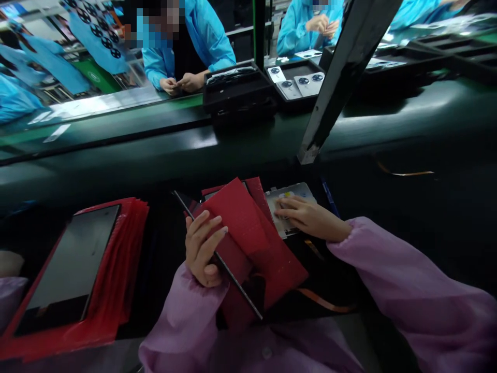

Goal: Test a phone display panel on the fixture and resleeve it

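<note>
The head camera is looking forward and down, close over the worktop [407, 217], and facing workers beyond the conveyor [155, 140].

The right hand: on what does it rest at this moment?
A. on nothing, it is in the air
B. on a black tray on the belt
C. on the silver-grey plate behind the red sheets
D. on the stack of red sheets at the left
C: the right hand lies flat on the silver-grey plate, while the left hand holds a thin dark panel with the red sheet.
</note>
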Demonstrator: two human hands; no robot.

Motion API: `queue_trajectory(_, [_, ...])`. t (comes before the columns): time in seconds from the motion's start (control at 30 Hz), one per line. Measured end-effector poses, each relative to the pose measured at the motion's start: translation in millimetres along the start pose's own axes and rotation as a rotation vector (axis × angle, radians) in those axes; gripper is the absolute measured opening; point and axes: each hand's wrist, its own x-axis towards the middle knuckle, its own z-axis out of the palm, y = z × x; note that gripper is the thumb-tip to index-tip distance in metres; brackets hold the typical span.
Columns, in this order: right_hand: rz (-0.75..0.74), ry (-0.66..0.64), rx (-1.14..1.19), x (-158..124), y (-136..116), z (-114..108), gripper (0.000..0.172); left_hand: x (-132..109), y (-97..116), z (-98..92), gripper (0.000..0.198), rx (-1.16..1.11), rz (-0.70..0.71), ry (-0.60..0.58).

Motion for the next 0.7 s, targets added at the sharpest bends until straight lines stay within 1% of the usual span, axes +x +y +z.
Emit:
queue_trajectory(0.03, [-0.029, 0.019, -0.052, -0.4, 1.2, 2.3, 0.055, 0.5, 0.9, 1.9, 0.055, 0.022, 0.022, 0.017])
queue_trajectory(0.1, [-0.057, 0.050, -0.142, -1.1, 3.7, 4.2, 0.055, 1.5, 2.4, 4.2, 0.057, 0.046, -0.006, 0.042])
queue_trajectory(0.17, [-0.068, 0.072, -0.226, -1.2, 5.1, 4.6, 0.055, 2.0, 3.0, 3.7, 0.057, 0.055, -0.021, 0.038])
queue_trajectory(0.23, [-0.097, 0.114, -0.316, -1.4, 4.8, 5.3, 0.053, 1.7, 2.5, 0.9, 0.056, 0.040, -0.029, 0.008])
queue_trajectory(0.33, [-0.147, 0.211, -0.441, -2.1, 2.4, 7.5, 0.048, 0.5, 0.7, -4.0, 0.056, 0.017, -0.079, -0.056])
queue_trajectory(0.37, [-0.147, 0.239, -0.470, -2.4, 1.6, 8.4, 0.047, 0.3, 0.1, -5.2, 0.056, 0.013, -0.079, -0.072])
queue_trajectory(0.43, [-0.137, 0.260, -0.494, -2.7, 0.8, 10.0, 0.046, 0.9, -0.8, -7.0, 0.052, 0.005, -0.032, -0.102])
queue_trajectory(0.5, [-0.105, 0.213, -0.467, -2.5, 1.3, 9.2, 0.047, 3.2, -0.6, -8.9, 0.048, 0.000, 0.030, -0.147])
queue_trajectory(0.6, [-0.020, 0.030, -0.319, -2.8, 0.4, -3.9, 0.050, 8.7, 2.3, -11.8, 0.047, -0.046, 0.039, -0.225])
queue_trajectory(0.63, [0.013, -0.019, -0.248, -3.6, -2.3, -13.0, 0.050, 10.4, 3.6, -12.3, 0.048, -0.092, 0.018, -0.245])
queue_trajectory(0.67, [0.043, -0.039, -0.175, -4.8, -7.2, -24.6, 0.049, 11.8, 5.0, -12.1, 0.050, -0.178, -0.061, -0.238])
queue_trajectory(0.7, [0.072, -0.030, -0.106, -6.4, -14.6, -38.3, 0.048, 12.9, 6.1, -11.3, 0.053, -0.270, -0.139, -0.224])
